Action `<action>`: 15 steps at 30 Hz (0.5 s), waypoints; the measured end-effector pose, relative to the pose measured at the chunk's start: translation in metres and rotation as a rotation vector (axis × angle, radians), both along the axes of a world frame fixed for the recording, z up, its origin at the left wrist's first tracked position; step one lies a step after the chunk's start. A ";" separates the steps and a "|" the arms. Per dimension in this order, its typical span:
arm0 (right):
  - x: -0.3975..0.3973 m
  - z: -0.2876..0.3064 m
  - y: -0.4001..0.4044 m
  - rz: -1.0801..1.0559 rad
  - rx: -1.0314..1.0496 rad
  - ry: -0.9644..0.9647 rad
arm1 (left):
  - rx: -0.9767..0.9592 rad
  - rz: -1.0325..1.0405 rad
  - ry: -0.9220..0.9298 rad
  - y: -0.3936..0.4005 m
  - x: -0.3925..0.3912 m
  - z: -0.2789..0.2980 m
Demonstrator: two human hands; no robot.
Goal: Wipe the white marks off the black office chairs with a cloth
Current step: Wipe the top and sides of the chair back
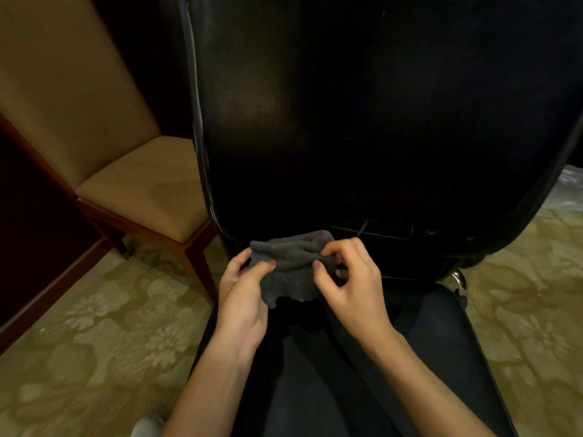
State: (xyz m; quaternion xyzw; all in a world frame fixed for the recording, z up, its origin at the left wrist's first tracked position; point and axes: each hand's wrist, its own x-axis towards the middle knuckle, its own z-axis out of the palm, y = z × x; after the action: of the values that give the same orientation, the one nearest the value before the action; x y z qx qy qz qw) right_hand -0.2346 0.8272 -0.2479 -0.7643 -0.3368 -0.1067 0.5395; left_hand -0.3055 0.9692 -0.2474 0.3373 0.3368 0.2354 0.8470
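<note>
The back of a black office chair fills the upper middle of the head view. Faint pale smudges show on its upper left part and along its left edge seam. A small grey cloth hangs in front of the chair's lower back. My left hand pinches the cloth's left side between thumb and fingers. My right hand pinches its right top edge with curled fingers. Both hands hold the cloth just off the chair surface.
A beige upholstered chair with dark wooden legs stands close on the left. A dark wooden panel runs along the far left. Patterned green-gold carpet covers the floor. Clear plastic sheeting lies at the right edge. My dark-trousered legs are below.
</note>
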 end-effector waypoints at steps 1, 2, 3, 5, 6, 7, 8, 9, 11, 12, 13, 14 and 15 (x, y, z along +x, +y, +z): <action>-0.003 -0.001 0.000 0.011 0.013 0.055 | -0.038 -0.004 0.013 0.001 0.000 0.001; -0.005 -0.001 -0.001 0.020 0.024 0.102 | -0.099 -0.058 0.038 0.002 -0.001 0.001; -0.006 -0.001 -0.001 0.028 0.035 0.135 | -0.171 -0.143 0.068 0.000 -0.004 0.002; -0.006 0.001 -0.003 0.029 0.050 0.140 | -0.282 -0.330 0.102 -0.004 -0.013 0.004; -0.005 0.003 -0.005 0.021 0.050 0.119 | -0.299 -0.382 0.112 -0.005 -0.016 0.000; -0.003 0.006 -0.006 0.019 0.049 0.106 | -0.296 -0.404 0.115 -0.006 -0.018 -0.003; -0.002 0.009 -0.008 0.029 0.055 0.119 | -0.279 -0.403 0.096 -0.008 -0.019 -0.007; -0.002 0.012 -0.010 0.052 0.066 0.165 | -0.254 -0.366 0.059 -0.010 -0.019 -0.010; -0.003 0.014 -0.012 0.088 0.053 0.309 | -0.146 -0.248 -0.050 -0.014 -0.015 -0.015; -0.003 0.014 -0.012 0.098 0.032 0.410 | -0.070 -0.196 -0.107 -0.016 -0.013 -0.017; -0.002 0.014 -0.012 0.115 0.033 0.542 | 0.002 -0.157 -0.145 -0.018 -0.011 -0.017; 0.001 0.013 -0.013 0.142 0.062 0.690 | 0.067 -0.127 -0.165 -0.021 -0.009 -0.015; 0.003 0.013 -0.015 0.180 0.101 0.829 | 0.131 -0.106 -0.168 -0.022 -0.009 -0.014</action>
State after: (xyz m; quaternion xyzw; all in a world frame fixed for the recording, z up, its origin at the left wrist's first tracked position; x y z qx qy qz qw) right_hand -0.2312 0.8126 -0.2353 -0.6827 -0.1514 0.2407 0.6731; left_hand -0.3142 0.9476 -0.2615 0.3885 0.2300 0.2393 0.8596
